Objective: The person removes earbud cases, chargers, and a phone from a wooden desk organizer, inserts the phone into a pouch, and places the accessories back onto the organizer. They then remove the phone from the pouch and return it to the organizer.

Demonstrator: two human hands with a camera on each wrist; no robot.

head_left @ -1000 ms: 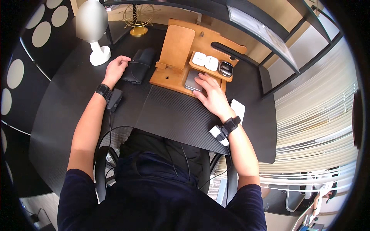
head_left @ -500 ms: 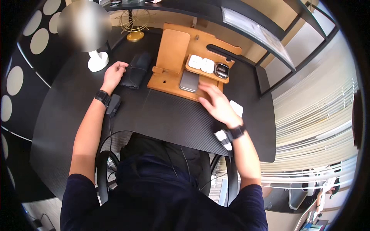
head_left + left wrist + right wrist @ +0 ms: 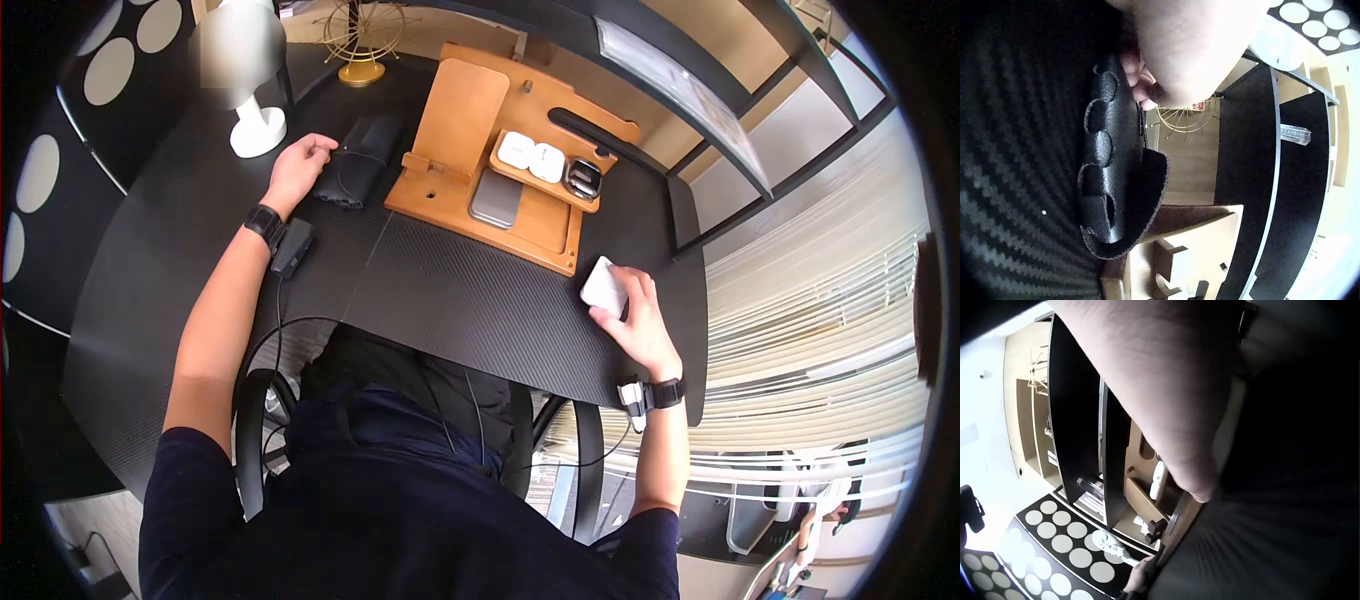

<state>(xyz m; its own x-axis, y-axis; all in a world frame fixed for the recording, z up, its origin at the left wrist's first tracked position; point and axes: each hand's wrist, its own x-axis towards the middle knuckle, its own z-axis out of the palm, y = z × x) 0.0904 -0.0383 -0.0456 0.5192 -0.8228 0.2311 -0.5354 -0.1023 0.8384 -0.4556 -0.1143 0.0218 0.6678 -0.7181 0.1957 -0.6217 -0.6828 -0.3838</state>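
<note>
The right hand [image 3: 642, 325] grips a white flat object [image 3: 601, 286] at the right of the desk, thumb at its near edge and fingers along its right side. In the right wrist view, the heel of that hand [image 3: 1154, 394] hides most of the grip. The left hand [image 3: 300, 172], fingers loosely curled, touches the left edge of a rolled black pouch [image 3: 357, 160]. The left wrist view shows the left hand [image 3: 1194, 47] at the far end of the pouch [image 3: 1124, 147], its fingertips partly hidden. A grey flat case [image 3: 495, 198] lies on the wooden stand [image 3: 445, 212].
Two white cases [image 3: 530, 155] and a dark watch [image 3: 583, 179] sit on the stand's raised tray. A white lamp-like object [image 3: 258, 130] and a gold wheel ornament [image 3: 361, 73] stand behind the left hand. A black shelf frame [image 3: 725, 222] rises at the right.
The right hand has moved from the grey case on the stand, right and toward the body, and taken hold of the white object. The left hand stays at the pouch.
</note>
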